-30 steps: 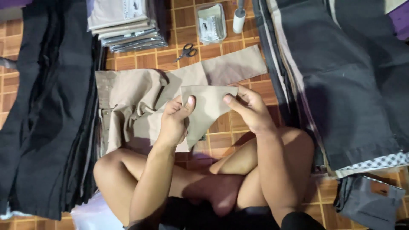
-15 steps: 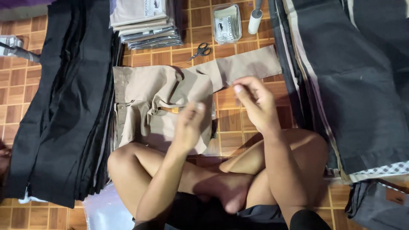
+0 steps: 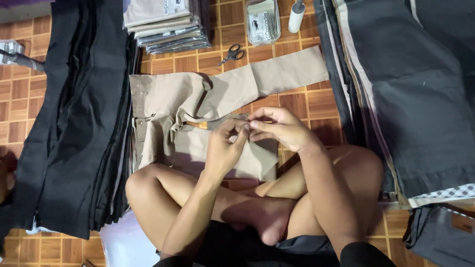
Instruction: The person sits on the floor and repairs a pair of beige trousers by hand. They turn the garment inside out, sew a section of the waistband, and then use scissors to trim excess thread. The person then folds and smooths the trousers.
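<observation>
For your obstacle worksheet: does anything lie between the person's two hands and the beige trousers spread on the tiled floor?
Nothing visible does. The left hand and right hand meet directly above the beige cotton trousers, fingers pinching together. The small steel scissors lie apart, further away.

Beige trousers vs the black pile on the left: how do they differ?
The beige trousers are a single garment, partly folded, with one leg stretched toward the scissors; the black pile is many dark garments stacked flat. The left hand and right hand meet, fingertips together, over the beige trousers; no hand touches the black pile. Both lie on the tiled floor.
</observation>
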